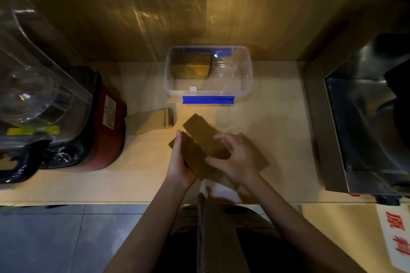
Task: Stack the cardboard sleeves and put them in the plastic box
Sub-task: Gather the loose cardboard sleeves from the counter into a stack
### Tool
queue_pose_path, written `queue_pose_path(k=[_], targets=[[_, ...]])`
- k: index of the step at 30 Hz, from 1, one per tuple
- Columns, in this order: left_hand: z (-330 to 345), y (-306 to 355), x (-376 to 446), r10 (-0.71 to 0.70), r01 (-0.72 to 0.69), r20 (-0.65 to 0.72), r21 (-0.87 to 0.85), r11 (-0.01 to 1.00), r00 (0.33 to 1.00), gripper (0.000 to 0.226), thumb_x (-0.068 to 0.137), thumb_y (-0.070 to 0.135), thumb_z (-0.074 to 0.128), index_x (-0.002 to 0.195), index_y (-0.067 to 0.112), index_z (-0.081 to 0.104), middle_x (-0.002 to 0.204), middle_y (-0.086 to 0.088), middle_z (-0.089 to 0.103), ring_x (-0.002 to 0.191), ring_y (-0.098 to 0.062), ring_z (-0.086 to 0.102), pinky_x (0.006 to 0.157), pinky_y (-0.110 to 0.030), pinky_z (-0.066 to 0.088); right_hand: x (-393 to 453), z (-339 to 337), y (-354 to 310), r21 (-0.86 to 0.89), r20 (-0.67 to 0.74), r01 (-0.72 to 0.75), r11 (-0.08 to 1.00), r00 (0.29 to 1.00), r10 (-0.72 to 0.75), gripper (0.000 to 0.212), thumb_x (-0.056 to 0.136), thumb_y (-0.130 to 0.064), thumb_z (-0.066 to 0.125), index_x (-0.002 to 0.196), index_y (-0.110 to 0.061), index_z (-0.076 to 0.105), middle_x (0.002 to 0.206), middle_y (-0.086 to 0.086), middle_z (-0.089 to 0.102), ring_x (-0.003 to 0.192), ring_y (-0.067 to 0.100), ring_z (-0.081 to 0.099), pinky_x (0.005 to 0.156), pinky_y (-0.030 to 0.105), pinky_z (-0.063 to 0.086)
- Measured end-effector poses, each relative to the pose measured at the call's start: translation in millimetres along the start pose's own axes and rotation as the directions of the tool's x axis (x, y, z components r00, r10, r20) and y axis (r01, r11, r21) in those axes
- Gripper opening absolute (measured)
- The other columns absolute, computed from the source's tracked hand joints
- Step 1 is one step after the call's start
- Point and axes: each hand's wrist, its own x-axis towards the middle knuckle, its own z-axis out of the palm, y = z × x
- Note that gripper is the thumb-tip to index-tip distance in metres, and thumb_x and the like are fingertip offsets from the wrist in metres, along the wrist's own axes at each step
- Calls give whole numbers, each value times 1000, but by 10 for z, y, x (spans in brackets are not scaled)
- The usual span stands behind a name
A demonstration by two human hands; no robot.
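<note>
Your left hand (pixel 180 159) is thumb-up, fingers curled under and around the left edge of a flat brown cardboard sleeve bundle (pixel 195 157), grip closed on it just above the pale wooden worktop (pixel 277 131). Your right hand (pixel 233 157) comes in from the right, palm down, fingers bent and pinching a second flat brown cardboard sleeve (pixel 204 133) that lies angled across the bundle, its far end pointing up-left toward the box; grip closed on that sleeve. Another brown cardboard piece (pixel 257 153) lies under your right hand on the worktop. Both forearms reach forward from the bottom edge. A clear rectangular plastic box with blue latches (pixel 248 73) sits beyond the hands near the back wall, lid off, with a stack of brown sleeves (pixel 190 66) already in its left half; right half is bare. A loose fan of pale cardboard sleeves (pixel 153 121) lies left of the hands, just beside a red-based blender with clear jar (pixel 104 122). The blender carries a white label with small print, too blurred to read, and a yellow sticker, also unreadable. A steel appliance (pixel 359 117) stands at right. A white sign with red Chinese characters (pixel 397 235) hangs at lower right; the top character reads 原.
</note>
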Motion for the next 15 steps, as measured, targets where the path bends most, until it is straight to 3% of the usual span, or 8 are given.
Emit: queue_pose_path(k=[2,5,11,15], targets=[[-20,-1,-41,26,-25,10,-34,999,1000,66,69,63,47,120,21,57,117,-12,62,114,-31,55,99,-47,41,-110,132,-21,63,62,24,998,998,-27,52,65,-37,75,111,-38,50,123,0,47,111,21,49,90,42,50],[-58,-22,-70,69,-70,-18,-69,995,997,55,68,56,51,108,20,59,105,-5,63,100,-20,59,85,-38,47,-197,272,-37,-23,36,112,993,993,-111,54,64,-39,72,114,-31,54,116,-3,49,111,23,49,91,43,47],[-136,-54,-142,61,-69,-80,-109,992,995,38,70,44,57,99,20,60,100,-2,66,92,-14,62,79,-32,53,-253,352,-44,-172,139,154,973,982,-131,56,73,-36,72,123,-25,51,125,5,49,112,21,47,87,31,44],[-230,-73,-169,40,-58,-141,-125,991,989,25,77,42,56,92,22,59,90,1,65,88,-13,60,76,-32,53,-256,416,-29,-246,235,163,955,966,-104,58,76,-41,68,127,-25,47,131,7,45,120,24,42,99,40,42]])
